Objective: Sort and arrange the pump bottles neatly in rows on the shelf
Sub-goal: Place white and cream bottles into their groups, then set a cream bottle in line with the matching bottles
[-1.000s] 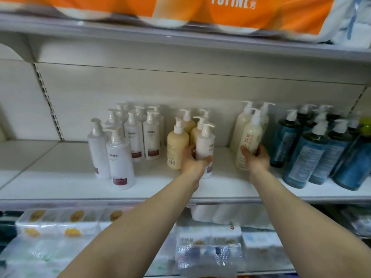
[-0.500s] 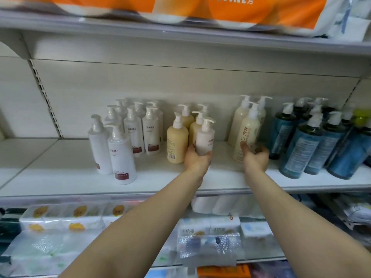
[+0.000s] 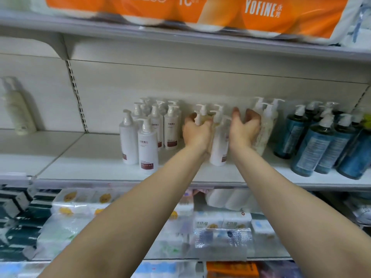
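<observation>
Left hand (image 3: 197, 131): fingers curl around a cream pump bottle (image 3: 200, 117), upright mid-shelf (image 3: 100, 167).
Right hand (image 3: 244, 128): cupped wide, nearer the upright white pump bottle (image 3: 218, 145) standing between both hands.

You see smooth, glossy plastic white pump bottles (image 3: 148, 146), translucent blue bottles (image 3: 313, 149), a matt painted metal shelf (image 3: 84, 167) and shiny film-wrapped tissue packs (image 3: 222, 237)

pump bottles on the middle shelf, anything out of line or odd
Yes. One white bottle stands among the yellow bottles, between the left hand and right hand. Two more white bottles sit forward of their rows. A lone cream bottle stands far left. Nothing looks spilled or tipped.
</observation>
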